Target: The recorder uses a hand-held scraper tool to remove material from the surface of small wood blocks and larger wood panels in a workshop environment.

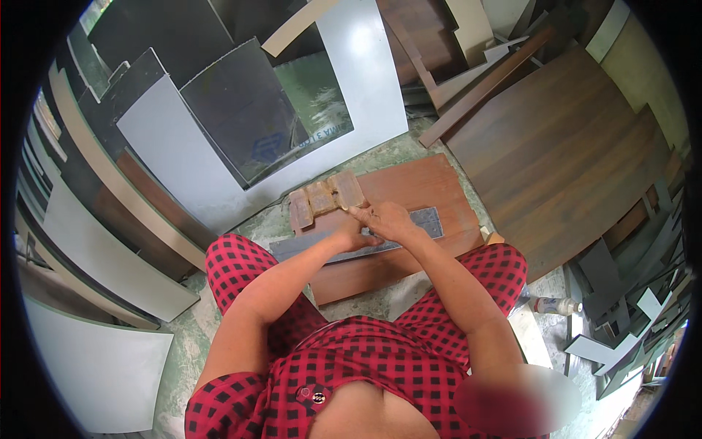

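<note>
Strip: grey strip (351, 245) lies across the brown board (395, 219), looks stiff, light; grip its long edges.
Left hand (349, 235): fingers pressing strip flat.
Right hand (384, 218): fingers pinched narrow, beside wooden blocks (325, 197).

The person's shirt and trousers (365, 351) carry a red-and-black check — small squares, evenly spaced. The flat rectangular wooden board (431, 190) on the floor is reddish brown, and the long metal strip (329, 247) across it is dull grey. The three small worn wooden blocks (325, 197) are pale tan with darker edges. The large laminate sheet (556, 146) to the right is dark walnut brown; the leaning panels (168, 146) at left are light grey and charcoal — the concrete floor (175, 344) greenish grey.
</note>
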{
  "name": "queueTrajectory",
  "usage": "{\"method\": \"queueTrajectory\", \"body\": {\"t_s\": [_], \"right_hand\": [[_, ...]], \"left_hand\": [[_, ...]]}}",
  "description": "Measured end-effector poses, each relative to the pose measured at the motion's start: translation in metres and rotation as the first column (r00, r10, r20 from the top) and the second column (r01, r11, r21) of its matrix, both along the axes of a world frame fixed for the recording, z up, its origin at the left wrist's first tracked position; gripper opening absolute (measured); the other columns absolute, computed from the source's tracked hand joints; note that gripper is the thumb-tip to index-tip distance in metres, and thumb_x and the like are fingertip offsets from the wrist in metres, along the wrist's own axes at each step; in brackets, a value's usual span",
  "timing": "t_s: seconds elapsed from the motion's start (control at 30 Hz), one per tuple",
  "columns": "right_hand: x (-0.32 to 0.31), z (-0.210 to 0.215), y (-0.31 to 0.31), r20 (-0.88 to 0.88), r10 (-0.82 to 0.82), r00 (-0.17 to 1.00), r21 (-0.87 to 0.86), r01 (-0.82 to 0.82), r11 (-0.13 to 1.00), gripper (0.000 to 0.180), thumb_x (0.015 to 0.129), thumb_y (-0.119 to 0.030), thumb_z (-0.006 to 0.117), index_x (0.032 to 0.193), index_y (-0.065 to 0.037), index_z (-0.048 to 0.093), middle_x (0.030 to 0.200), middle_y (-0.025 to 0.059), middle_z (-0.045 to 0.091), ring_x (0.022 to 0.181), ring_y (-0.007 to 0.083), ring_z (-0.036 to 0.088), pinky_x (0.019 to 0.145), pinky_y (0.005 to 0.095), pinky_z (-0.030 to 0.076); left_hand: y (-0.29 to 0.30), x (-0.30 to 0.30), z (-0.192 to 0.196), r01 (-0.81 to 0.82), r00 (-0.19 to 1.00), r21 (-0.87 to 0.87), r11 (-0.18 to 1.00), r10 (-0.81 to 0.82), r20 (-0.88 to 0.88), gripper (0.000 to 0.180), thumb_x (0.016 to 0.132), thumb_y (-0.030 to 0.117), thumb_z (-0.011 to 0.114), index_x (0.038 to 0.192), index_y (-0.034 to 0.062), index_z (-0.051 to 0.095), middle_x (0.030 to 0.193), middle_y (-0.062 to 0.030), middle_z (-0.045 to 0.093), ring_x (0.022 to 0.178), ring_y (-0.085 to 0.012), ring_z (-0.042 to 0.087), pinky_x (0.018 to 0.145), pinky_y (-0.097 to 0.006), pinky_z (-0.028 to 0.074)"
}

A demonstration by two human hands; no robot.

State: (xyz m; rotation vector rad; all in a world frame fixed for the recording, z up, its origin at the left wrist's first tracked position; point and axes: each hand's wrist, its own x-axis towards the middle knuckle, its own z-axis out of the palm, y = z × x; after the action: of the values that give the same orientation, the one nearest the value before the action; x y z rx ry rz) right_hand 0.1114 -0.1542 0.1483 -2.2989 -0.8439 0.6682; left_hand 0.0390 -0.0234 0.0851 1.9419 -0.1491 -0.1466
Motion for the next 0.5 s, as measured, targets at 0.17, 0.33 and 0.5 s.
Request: {"method": "queueTrajectory", "body": {"t_s": [0.17,0.33,0.5], "right_hand": [[-0.008,0.002,0.0,0.097,0.062,0.993,0.032,-0.065,0.997,0.074,0.085,-0.065,0.044,0.128,-0.004,0.047,0.114,0.0235,0.059,0.105,0.038,0.057,0.089,0.0444,0.045],[-0.006,0.007,0.0,0.118,0.126,0.985,0.004,-0.127,0.992,0.077,0.087,-0.065,0.041,0.133,-0.003,0.042,0.12,0.0241,0.056,0.109,0.0382,0.055,0.091,0.0452,0.043],[-0.004,0.012,-0.001,0.099,0.114,0.989,-0.005,-0.114,0.993,0.074,0.087,-0.064,0.041,0.133,-0.006,0.043,0.118,0.0246,0.056,0.109,0.0388,0.054,0.092,0.0451,0.043]], "left_hand": [[-0.004,0.014,-0.023,0.101,0.995,0.136,0.985,-0.101,-0.007,0.059,0.072,0.017,0.074,0.122,0.0025,0.048,0.122,-0.014,0.052,0.114,-0.0273,0.05,0.096,-0.038,0.042],[-0.005,0.017,-0.028,0.071,0.995,0.163,0.984,-0.082,0.06,0.049,0.07,0.017,0.073,0.113,0.004,0.055,0.117,-0.015,0.055,0.109,-0.029,0.051,0.092,-0.038,0.043],[-0.008,0.014,-0.018,-0.026,0.979,0.185,0.982,-0.012,0.203,0.045,0.066,0.019,0.074,0.105,0.0032,0.059,0.111,-0.0155,0.058,0.103,-0.0319,0.054,0.088,-0.039,0.045]]}}
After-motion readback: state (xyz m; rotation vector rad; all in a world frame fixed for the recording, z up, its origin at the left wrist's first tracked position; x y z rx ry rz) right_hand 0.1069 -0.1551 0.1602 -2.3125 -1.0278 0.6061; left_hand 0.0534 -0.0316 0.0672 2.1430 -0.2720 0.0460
